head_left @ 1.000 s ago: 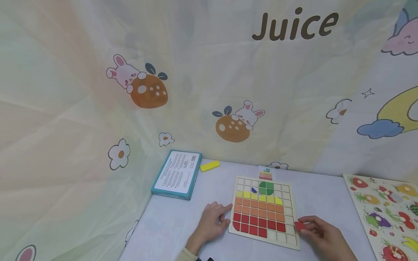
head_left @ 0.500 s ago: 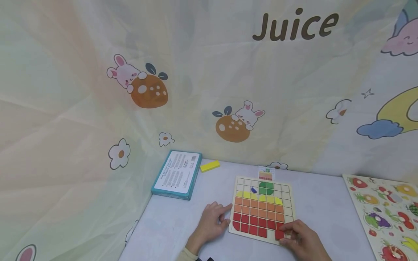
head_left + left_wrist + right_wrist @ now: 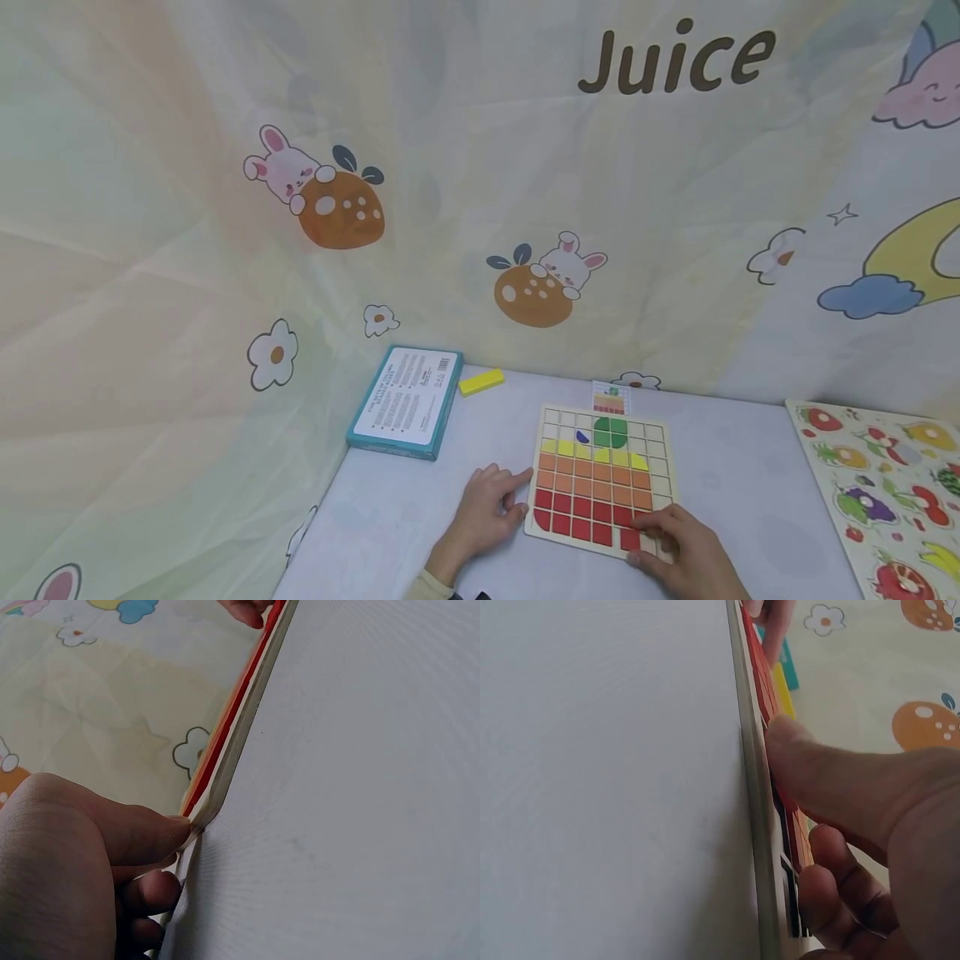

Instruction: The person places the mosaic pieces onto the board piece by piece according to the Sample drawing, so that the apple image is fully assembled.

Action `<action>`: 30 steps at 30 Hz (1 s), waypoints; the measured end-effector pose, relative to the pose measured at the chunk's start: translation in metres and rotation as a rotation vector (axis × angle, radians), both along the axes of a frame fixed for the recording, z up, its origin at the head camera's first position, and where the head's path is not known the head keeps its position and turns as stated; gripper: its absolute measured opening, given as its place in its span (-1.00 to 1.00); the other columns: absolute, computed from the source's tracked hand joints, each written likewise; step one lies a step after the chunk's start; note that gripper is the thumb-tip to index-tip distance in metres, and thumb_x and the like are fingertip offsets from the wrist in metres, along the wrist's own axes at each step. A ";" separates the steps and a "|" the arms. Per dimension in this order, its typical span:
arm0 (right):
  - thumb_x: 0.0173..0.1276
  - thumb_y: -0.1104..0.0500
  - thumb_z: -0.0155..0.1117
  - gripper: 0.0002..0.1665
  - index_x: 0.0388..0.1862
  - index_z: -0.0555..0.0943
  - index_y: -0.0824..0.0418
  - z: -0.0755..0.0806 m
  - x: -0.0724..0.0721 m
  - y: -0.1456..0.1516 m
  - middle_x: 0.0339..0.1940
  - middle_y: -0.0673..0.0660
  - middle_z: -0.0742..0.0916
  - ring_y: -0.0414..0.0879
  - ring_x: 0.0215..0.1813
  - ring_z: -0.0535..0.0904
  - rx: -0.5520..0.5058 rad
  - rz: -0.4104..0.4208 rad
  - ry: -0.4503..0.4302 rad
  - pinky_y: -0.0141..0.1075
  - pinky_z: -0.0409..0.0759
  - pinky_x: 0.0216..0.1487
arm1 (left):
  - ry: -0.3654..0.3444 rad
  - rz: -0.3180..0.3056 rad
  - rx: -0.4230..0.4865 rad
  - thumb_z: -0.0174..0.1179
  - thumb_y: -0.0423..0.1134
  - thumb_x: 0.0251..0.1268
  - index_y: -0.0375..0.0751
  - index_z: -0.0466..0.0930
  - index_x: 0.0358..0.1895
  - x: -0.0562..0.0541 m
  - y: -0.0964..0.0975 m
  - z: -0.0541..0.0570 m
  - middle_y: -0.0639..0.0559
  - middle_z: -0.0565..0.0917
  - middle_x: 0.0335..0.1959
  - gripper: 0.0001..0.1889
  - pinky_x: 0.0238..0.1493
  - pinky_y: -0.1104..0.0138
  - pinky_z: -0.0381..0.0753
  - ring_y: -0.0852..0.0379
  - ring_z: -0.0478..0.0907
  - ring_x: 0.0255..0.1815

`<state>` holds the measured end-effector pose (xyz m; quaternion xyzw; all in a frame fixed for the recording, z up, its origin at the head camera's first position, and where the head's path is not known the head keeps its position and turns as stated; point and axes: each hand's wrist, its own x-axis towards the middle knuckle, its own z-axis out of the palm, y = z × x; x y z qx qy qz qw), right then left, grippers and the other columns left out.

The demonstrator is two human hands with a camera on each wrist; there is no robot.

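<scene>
A pale wooden grid board (image 3: 660,433) lies on the table, its lower rows filled with red, orange and yellow pieces. Higher up sit a green shape (image 3: 611,432) and a small blue piece (image 3: 582,436). My right hand (image 3: 690,554) pinches a red square tile (image 3: 630,540) between thumb and index finger, over the bottom row. To its left, one pale cell separates it from the other red tiles. My left hand (image 3: 483,512) touches the board's left edge with a straight index finger and the thumb. In the left wrist view, that thumb (image 3: 154,832) presses at the board's corner.
A small printed card (image 3: 611,398) with a coloured pattern stands behind the board. At back left lie a teal box (image 3: 405,400) and a yellow block (image 3: 482,382). A fruit picture board (image 3: 873,475) lies at right. A printed curtain (image 3: 450,208) hangs behind the table.
My right hand has carried the red square tile leftward from beside the board's right edge to the bottom row. My left hand has stayed at the left edge.
</scene>
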<state>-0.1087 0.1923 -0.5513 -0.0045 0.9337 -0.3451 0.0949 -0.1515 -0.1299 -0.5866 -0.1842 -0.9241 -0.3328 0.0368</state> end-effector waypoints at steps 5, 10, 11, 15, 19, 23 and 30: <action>0.17 -0.04 0.69 -0.62 -0.04 0.80 -0.05 -0.004 0.001 0.004 -0.22 -0.11 0.65 -0.27 -0.27 0.40 -0.016 -0.013 0.020 -0.40 0.40 -0.26 | -0.003 0.000 0.000 0.39 -0.13 0.27 0.10 0.69 0.35 0.001 0.000 0.002 0.39 0.38 -0.57 -0.47 -0.25 0.47 0.20 0.43 0.17 -0.42; 0.19 -0.02 0.66 -0.71 -0.11 0.81 -0.08 -0.004 0.001 0.002 -0.24 -0.12 0.64 -0.28 -0.25 0.42 -0.019 -0.015 0.005 -0.38 0.41 -0.25 | -0.008 -0.001 -0.004 0.38 -0.13 0.28 0.09 0.69 0.35 0.000 0.001 0.002 0.39 0.38 -0.57 -0.48 -0.24 0.48 0.20 0.43 0.17 -0.42; 0.19 -0.02 0.66 -0.72 -0.12 0.81 -0.09 -0.004 0.002 0.001 -0.25 -0.12 0.64 -0.27 -0.25 0.42 -0.013 -0.017 -0.001 -0.38 0.41 -0.25 | -0.008 -0.002 -0.002 0.38 -0.14 0.28 0.09 0.69 0.35 0.000 0.001 0.002 0.39 0.38 -0.57 -0.48 -0.24 0.48 0.20 0.43 0.17 -0.42; 0.17 -0.04 0.67 -0.72 -0.14 0.83 -0.11 -0.001 0.003 -0.002 -0.28 -0.14 0.63 -0.27 -0.27 0.41 0.013 -0.023 0.005 -0.37 0.39 -0.25 | -0.017 -0.004 0.001 0.38 -0.14 0.29 0.10 0.69 0.36 -0.001 0.001 0.002 0.40 0.38 -0.57 -0.47 -0.24 0.47 0.21 0.44 0.17 -0.42; 0.15 -0.04 0.69 -0.70 -0.14 0.84 -0.10 0.000 0.004 -0.003 -0.28 -0.14 0.63 -0.28 -0.29 0.40 0.023 -0.025 0.038 -0.37 0.37 -0.27 | -0.024 -0.001 -0.003 0.38 -0.13 0.29 0.11 0.68 0.36 -0.001 0.002 0.002 0.40 0.38 -0.57 -0.47 -0.24 0.47 0.21 0.44 0.17 -0.41; 0.15 0.00 0.69 -0.71 -0.13 0.84 -0.10 0.001 0.005 -0.004 -0.28 -0.15 0.63 -0.29 -0.29 0.39 0.022 -0.027 0.044 -0.38 0.36 -0.27 | -0.027 0.004 -0.004 0.39 -0.13 0.29 0.10 0.69 0.35 -0.001 0.002 0.003 0.40 0.38 -0.57 -0.48 -0.24 0.47 0.21 0.44 0.17 -0.42; 0.24 -0.03 0.63 -0.69 -0.05 0.85 -0.03 0.003 0.005 0.005 -0.28 -0.13 0.64 -0.29 -0.29 0.41 0.004 -0.044 0.045 -0.39 0.38 -0.30 | -0.024 0.004 -0.008 0.38 -0.12 0.29 0.12 0.69 0.35 -0.002 0.003 0.002 0.41 0.38 -0.58 -0.48 -0.25 0.48 0.21 0.44 0.17 -0.42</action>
